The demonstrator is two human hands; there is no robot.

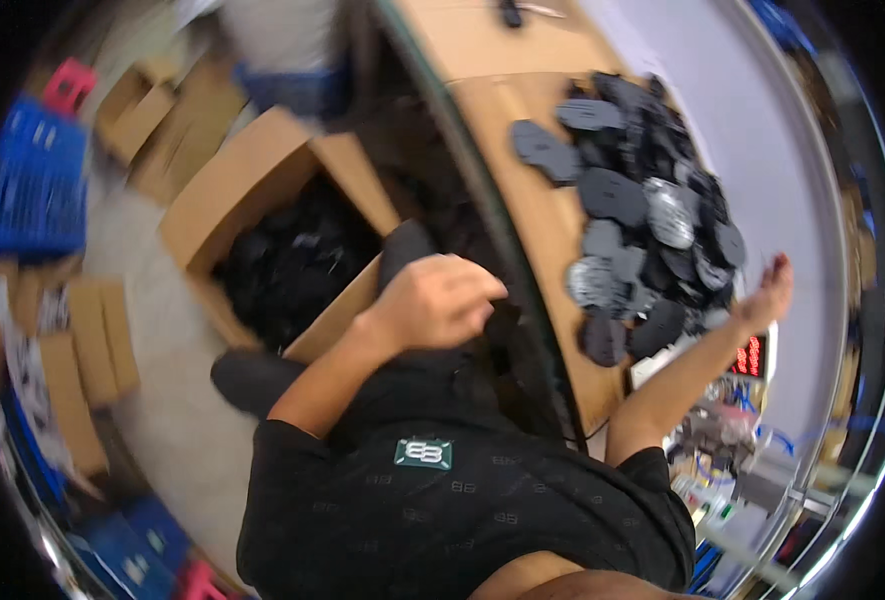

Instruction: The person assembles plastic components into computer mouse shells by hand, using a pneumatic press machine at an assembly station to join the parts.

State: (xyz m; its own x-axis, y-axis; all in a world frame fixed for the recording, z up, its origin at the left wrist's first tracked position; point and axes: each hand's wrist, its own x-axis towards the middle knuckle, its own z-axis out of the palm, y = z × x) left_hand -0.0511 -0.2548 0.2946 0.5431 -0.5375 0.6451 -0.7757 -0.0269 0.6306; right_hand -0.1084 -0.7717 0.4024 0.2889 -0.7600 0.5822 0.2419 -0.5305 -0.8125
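My left hand (440, 303) hangs over my lap, between the open cardboard box and the table edge. Its fingers are curled and somewhat blurred, and whatever may be in them is hidden. Beyond the right side of the heap, my right hand (768, 296) is raised with its fingers stretched out; I see nothing in it. The heap (652, 200) consists of several flat, dark grey and black rounded plastic plates, a few with a shiny silvery surface (669, 213). It lies on the cardboard-covered table (502, 110). Black pieces (297, 265) fill much of the box (227, 185) at my left.
A small device with a red lit display (747, 356) stands on the table near my right forearm, with machine parts and blue tubing (727, 425) closer to me. Blue crates (32, 180) and flattened cartons (87, 340) sit on the floor at far left.
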